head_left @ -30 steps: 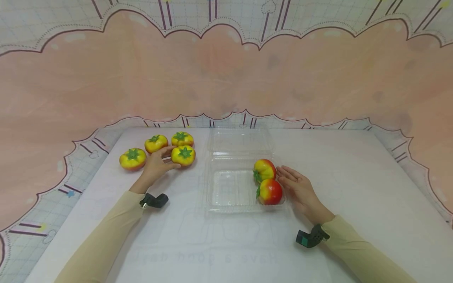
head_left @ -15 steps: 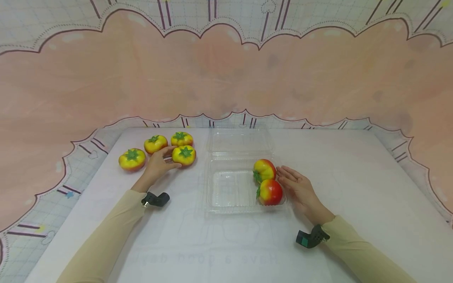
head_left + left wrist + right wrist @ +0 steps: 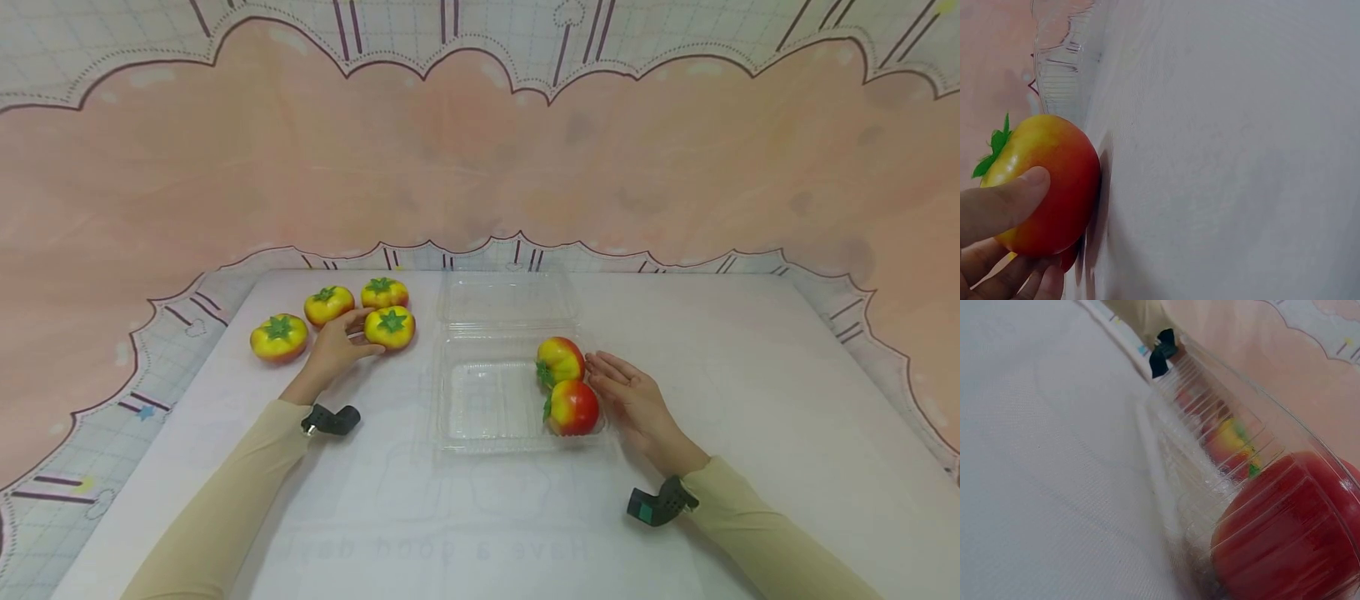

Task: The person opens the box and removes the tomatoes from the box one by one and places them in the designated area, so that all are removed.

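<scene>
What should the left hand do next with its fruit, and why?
Maybe carry the held fruit over to the open clear box. The left hand holds it between thumb and fingers, and two similar fruits sit inside the box's right side, with room beside them.

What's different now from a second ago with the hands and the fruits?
Only a tiny bit. The left hand and its held fruit seem to have edged slightly right, toward the clear box. Nothing was newly taken hold of or let go. The right hand beside the box, the two boxed fruits and the three loose fruits stayed put.
</scene>
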Tool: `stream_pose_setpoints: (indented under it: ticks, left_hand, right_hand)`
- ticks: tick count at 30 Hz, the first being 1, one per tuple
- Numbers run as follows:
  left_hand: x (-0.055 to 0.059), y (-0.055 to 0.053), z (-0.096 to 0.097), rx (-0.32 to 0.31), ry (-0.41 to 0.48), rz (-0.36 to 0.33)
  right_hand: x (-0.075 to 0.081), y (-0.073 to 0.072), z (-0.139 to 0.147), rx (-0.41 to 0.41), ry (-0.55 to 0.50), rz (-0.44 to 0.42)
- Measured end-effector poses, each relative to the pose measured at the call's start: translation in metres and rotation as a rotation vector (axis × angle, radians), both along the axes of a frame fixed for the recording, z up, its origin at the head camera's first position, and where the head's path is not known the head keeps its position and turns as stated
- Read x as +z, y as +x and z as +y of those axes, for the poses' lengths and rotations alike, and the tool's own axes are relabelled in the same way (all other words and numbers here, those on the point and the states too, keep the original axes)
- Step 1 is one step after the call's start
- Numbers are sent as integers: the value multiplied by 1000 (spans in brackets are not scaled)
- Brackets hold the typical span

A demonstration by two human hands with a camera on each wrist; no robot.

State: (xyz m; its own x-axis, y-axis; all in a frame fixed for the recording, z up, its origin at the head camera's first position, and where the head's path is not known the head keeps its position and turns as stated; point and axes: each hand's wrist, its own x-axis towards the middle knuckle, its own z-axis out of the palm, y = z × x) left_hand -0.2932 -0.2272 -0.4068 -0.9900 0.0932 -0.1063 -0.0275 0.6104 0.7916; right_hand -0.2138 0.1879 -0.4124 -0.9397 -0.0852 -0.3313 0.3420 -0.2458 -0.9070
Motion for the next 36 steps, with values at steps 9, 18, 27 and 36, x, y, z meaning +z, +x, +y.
stream_pose_setpoints:
  ticks: [9, 18, 27, 36]
  left_hand:
    - [1, 1, -2, -11, 10, 1]
    - [3, 4, -3, -21, 15, -6]
    - [3, 4, -5, -37, 14, 20]
    - [1, 2, -9, -39, 36, 37]
  right_hand:
    - [1, 0, 0, 2, 14, -2]
    - [2, 1, -1, 8, 9, -5]
    - [4, 3, 0, 22, 40, -8]
    - [4, 3, -1, 23, 45, -19]
